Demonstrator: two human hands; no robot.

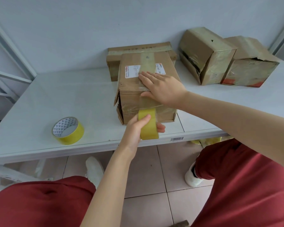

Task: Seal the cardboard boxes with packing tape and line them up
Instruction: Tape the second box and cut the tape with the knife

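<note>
Cardboard boxes sit on the white counter (56,95), and we count four. The front box (134,89) stands at the middle of the counter, a strip of tape (147,63) running over its top and down its near face. Our right hand (161,89) lies nearly flat, fingers spread, pressing the strip at the top near edge, with the thumb hooked over onto the front face. Our left hand (138,128) is closed around the tape roll in use (148,125), thumb on its outer yellow band and fingertips showing past its right side; the roll hangs just below the box's front face, at 6 o'clock from it, joined to the strip.

A flatter box (113,63) stands directly behind the front box at 12 o'clock, mostly hidden by it. Two more taped boxes stand at 2 o'clock, touching each other: the tilted box (206,53) and the crumpled box (251,68), whose top flap looks torn.

We count two tape rolls: the one we grip and a spare roll (68,130) lying flat at 8 o'clock from the front box, well apart from it. The printing on the white label (133,71) is too small to read, and tape and our fingers partly cover it.
</note>
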